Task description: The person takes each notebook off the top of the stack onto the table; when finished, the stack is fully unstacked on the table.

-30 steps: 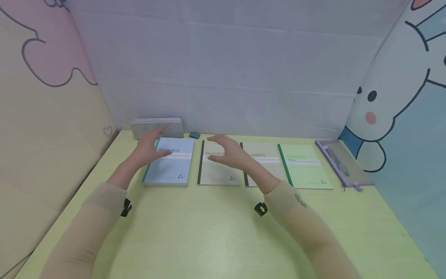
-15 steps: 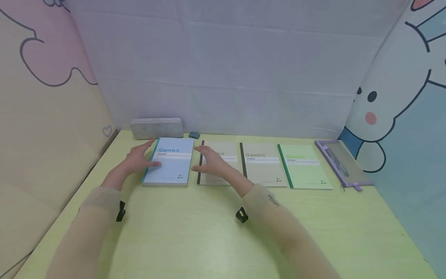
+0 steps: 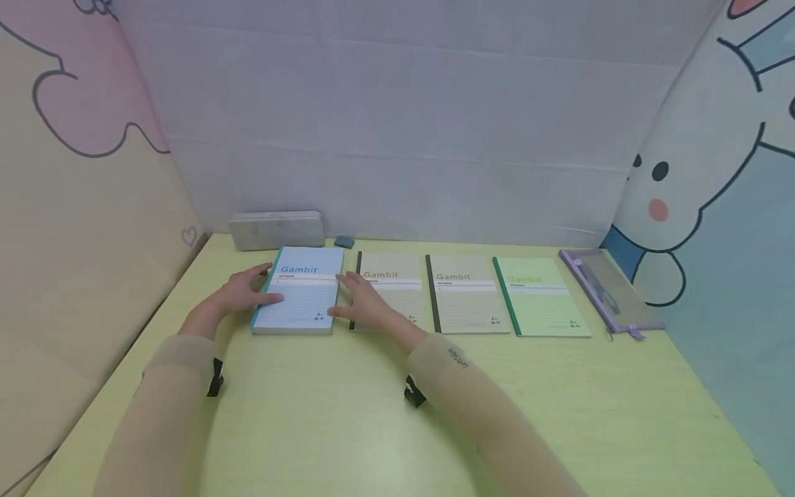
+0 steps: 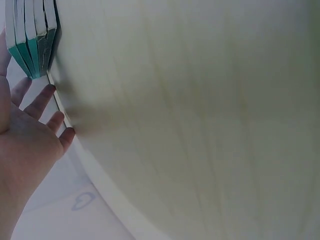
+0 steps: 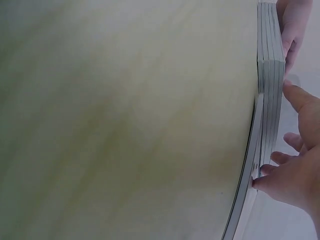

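Observation:
A stack of several notebooks (image 3: 304, 304), topped by a blue "Gambit" cover, lies at the left of the row; its layered edges show in both wrist views. My left hand (image 3: 234, 293) is at its spine side, the thumb reaching over the cover and the fingers spread loosely by the green spines (image 4: 31, 50). Along the right edge my right hand (image 3: 368, 304) has its fingers apart, with thumb tip right at the stack's near corner (image 5: 272, 62). Part of the first grey notebook (image 3: 397, 304) is hidden under that hand and wrist.
Further right lie another grey notebook (image 3: 468, 310), a green one (image 3: 546, 307) and a purple-edged mesh pouch (image 3: 633, 290) with a pen inside. A pale pencil case (image 3: 277, 230) and a small blue eraser-like block (image 3: 344, 242) sit at the back, near the white backdrop (image 3: 397, 138).
Both hands have come down and closer to the blue-topped stack, the right one moving left off the grey notebooks. The stack stays in its place.

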`<state>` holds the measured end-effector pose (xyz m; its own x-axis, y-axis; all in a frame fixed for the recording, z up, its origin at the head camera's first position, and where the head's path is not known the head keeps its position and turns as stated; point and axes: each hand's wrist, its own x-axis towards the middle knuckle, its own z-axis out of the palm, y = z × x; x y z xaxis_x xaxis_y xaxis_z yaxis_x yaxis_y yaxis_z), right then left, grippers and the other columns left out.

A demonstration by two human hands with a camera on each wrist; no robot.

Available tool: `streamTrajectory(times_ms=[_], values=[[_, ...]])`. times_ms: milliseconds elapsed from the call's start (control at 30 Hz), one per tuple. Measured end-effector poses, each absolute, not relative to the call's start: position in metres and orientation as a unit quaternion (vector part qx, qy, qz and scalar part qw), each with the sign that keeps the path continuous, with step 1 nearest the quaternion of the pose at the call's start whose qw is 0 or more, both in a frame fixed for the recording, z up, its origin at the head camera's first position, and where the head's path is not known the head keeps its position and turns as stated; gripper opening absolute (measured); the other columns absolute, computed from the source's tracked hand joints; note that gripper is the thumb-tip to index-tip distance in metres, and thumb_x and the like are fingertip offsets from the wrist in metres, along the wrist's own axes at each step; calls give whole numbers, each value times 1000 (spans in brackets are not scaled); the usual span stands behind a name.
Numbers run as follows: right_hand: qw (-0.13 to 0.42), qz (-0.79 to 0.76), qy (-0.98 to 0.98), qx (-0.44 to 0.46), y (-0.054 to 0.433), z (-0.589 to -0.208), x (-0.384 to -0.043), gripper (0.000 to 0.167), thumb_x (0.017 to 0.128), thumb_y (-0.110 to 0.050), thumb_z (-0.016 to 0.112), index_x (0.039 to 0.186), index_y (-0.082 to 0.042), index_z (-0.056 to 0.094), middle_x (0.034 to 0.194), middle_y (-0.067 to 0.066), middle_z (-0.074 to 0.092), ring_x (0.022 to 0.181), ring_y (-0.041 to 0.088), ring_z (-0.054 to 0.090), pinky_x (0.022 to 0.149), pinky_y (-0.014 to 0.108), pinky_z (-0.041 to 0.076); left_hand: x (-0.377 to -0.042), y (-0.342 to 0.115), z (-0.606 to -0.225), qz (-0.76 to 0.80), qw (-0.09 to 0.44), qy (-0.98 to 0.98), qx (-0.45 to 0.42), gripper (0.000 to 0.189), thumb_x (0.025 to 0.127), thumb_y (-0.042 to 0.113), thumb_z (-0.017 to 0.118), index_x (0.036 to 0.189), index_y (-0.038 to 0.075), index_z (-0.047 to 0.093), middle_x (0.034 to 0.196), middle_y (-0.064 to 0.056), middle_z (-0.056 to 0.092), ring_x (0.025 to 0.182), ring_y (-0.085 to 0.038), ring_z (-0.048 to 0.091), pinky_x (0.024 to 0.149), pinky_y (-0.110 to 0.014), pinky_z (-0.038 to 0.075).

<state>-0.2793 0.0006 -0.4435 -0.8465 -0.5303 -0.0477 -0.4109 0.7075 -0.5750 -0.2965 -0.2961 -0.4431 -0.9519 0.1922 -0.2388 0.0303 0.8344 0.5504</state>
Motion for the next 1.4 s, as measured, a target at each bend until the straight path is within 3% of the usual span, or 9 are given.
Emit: streamTrajectory(times_ms=[200,433,767,1200,1300,1400], values=[[113,-219,928,-280,-4,-443,-281,74,91,-45,58,149,-10,28,152,8,31,142,29,23,114,49,16,-297,-295,-440,291,155,942,60,104,77,60,66,152,8,14,152,-27,18,138,-51,9,105,-68,14],[127,-224,926,-275,-6,-439,-279,72,91,-42,60,148,-11,30,152,7,31,141,25,25,114,51,15,-294,-296,-437,315,170,932,58,102,79,56,67,152,11,13,153,-25,16,138,-50,10,105,-67,14],[99,-248,922,-282,-1,-439,-277,74,87,-37,66,148,-12,31,153,9,30,141,24,25,115,37,20,-291,-287,-428,328,168,928,50,95,82,44,70,151,6,17,153,-28,13,138,-50,11,106,-65,15],[74,-283,913,-283,1,-438,-275,78,83,-31,73,147,-12,34,152,7,31,139,23,31,112,32,26,-289,-278,-423,333,157,929,44,90,82,29,73,146,-6,21,149,-33,18,137,-50,13,108,-62,15],[79,-327,901,-274,2,-434,-273,79,81,-24,76,146,-12,35,152,6,31,132,22,42,105,28,36,-288,-278,-422,357,145,922,42,88,82,24,74,146,-5,21,150,-32,18,137,-51,12,108,-62,15],[101,-400,873,-258,4,-429,-271,79,79,-13,77,146,-12,35,152,3,30,119,20,54,88,22,48,-286,-280,-422,383,129,913,49,85,83,19,72,147,-2,21,148,-29,24,136,-48,18,108,-60,19]])
